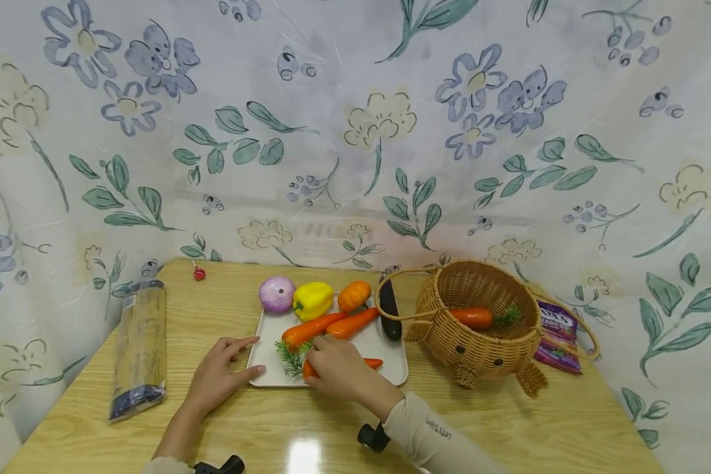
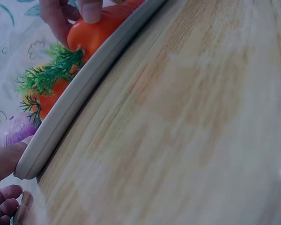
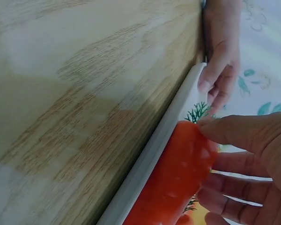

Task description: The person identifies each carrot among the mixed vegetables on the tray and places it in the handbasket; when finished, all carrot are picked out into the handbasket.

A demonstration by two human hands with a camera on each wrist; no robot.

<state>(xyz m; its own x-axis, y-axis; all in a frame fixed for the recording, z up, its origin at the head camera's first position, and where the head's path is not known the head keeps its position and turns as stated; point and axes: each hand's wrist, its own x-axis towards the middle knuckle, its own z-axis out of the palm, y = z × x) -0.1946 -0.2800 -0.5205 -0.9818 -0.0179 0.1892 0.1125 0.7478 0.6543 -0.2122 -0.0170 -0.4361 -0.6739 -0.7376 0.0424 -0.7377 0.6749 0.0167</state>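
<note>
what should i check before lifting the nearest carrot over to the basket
1. Right hand on nearest carrot: ok, thumb and fingers on either side.
2. Firmness of that hold: cannot tell.
3. Left hand at tray: ok, thumb over its near-left corner.
4. Space in basket: ok, opening faces up, one orange carrot visible inside.
5. Path past handle: not ok, its loop overlaps the tray's right side in the head view.

Floral-print backdrop [image 1: 326, 79], pale wood-grain table [image 1: 213, 306]
</note>
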